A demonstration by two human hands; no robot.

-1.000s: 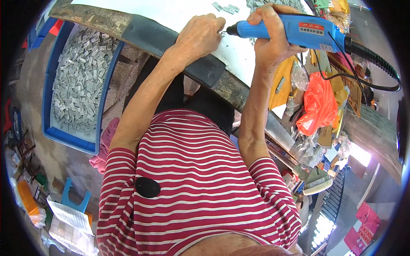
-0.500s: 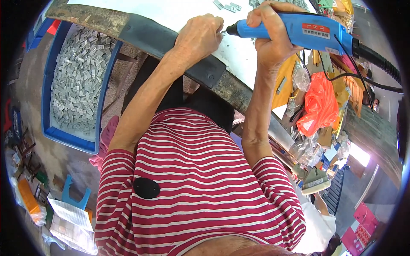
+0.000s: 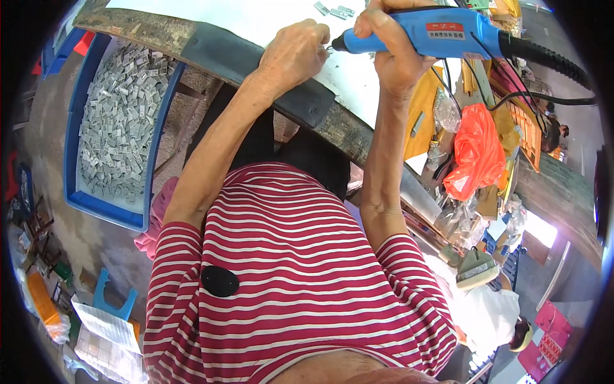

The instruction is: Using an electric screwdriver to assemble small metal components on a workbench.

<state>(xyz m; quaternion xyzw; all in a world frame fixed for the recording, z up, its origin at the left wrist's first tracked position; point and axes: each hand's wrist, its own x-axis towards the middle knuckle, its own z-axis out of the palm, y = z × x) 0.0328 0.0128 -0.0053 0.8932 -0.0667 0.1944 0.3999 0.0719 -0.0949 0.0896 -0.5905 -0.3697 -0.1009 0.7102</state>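
My right hand [image 3: 398, 57] is wrapped round a blue electric screwdriver [image 3: 441, 31], held nearly level with its dark nose pointing left. The fingers of my left hand [image 3: 295, 52] are pinched on a small metal piece [image 3: 329, 50], mostly hidden by the fingertips. The screwdriver's tip is right at that piece; whether they touch I cannot tell. Both hands are over a white sheet [image 3: 224, 13] on the workbench. Beyond them lie several small grey metal pieces [image 3: 338, 11], which look like pencil sharpeners.
A blue tray [image 3: 70, 147] full of similar grey pieces stands at the left, below the bench edge [image 3: 217, 48]. On the right are a red plastic bag [image 3: 474, 153], loose cables and clutter. A thick black cord [image 3: 543, 57] trails from the screwdriver. Another person [image 3: 492, 313] is at lower right.
My right hand and the screwdriver have shifted slightly left and up in the picture. My left hand keeps its pinch. At lower right, more of the other person has come into sight.
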